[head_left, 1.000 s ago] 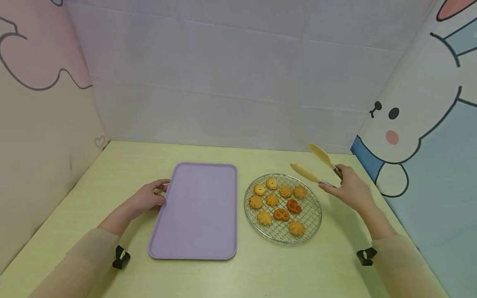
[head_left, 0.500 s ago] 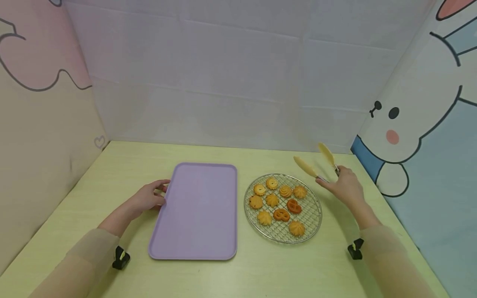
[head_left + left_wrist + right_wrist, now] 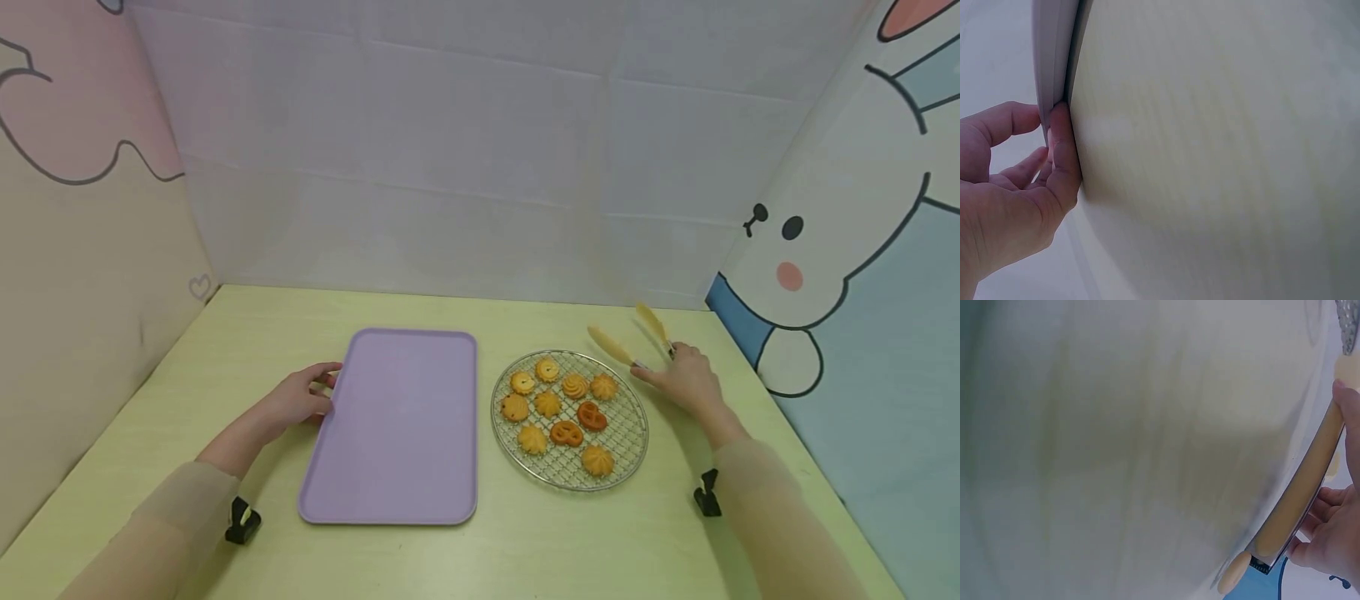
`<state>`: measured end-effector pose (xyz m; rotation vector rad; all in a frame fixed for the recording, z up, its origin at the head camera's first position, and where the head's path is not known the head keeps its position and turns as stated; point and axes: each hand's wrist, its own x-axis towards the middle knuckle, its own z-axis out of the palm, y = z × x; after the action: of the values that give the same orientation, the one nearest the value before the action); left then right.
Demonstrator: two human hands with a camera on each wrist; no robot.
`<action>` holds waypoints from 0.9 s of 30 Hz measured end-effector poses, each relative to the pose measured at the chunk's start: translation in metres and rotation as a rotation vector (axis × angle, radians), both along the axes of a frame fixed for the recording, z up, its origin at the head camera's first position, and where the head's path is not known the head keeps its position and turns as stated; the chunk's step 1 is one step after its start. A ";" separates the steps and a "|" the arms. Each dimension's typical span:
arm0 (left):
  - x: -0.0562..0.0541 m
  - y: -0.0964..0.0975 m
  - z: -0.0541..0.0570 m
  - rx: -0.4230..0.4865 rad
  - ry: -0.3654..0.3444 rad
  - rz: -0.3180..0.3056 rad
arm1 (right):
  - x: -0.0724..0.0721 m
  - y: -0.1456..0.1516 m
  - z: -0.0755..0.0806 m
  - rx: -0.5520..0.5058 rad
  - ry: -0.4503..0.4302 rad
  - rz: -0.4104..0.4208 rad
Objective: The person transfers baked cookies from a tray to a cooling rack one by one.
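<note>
In the head view my left hand (image 3: 298, 397) is at the left edge of a lilac rectangular tray (image 3: 397, 425). The left wrist view has its thumb and fingers on both sides of the tray's rim (image 3: 1055, 56), pinching it. My right hand (image 3: 692, 382) holds tongs (image 3: 609, 343) with cream-coloured tips, spread apart and low over the table behind the rack. Seen from the right wrist, the thumb and fingers lie along the tan-covered handle of the tongs (image 3: 1300, 487). Nothing sits between the tips.
A round wire rack (image 3: 630, 433) stands right of the tray, bearing several star-shaped and round cookies (image 3: 597, 460) and two pretzel-shaped ones (image 3: 566, 432). White cloth (image 3: 480, 167) closes off the back of the pale wooden table (image 3: 570, 550); printed panels flank it.
My right hand has moved left and down with the tongs, bringing them closer to the table. The left hand, tray and rack have stayed in place.
</note>
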<state>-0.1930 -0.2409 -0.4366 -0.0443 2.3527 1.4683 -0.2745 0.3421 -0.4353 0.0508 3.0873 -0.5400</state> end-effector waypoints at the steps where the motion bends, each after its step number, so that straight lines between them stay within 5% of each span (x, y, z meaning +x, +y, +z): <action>1: 0.000 0.000 0.000 0.001 0.000 0.000 | 0.000 0.000 -0.001 -0.001 -0.006 0.003; 18: 0.000 -0.001 -0.001 0.006 -0.001 0.005 | -0.010 0.002 -0.009 0.063 -0.075 0.016; 27: 0.000 -0.005 0.000 0.018 -0.024 -0.025 | -0.001 0.007 0.010 0.013 -0.062 0.077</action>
<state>-0.1931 -0.2456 -0.4365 -0.0280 2.3125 1.4692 -0.2758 0.3490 -0.4252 -0.0499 3.0179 -0.5056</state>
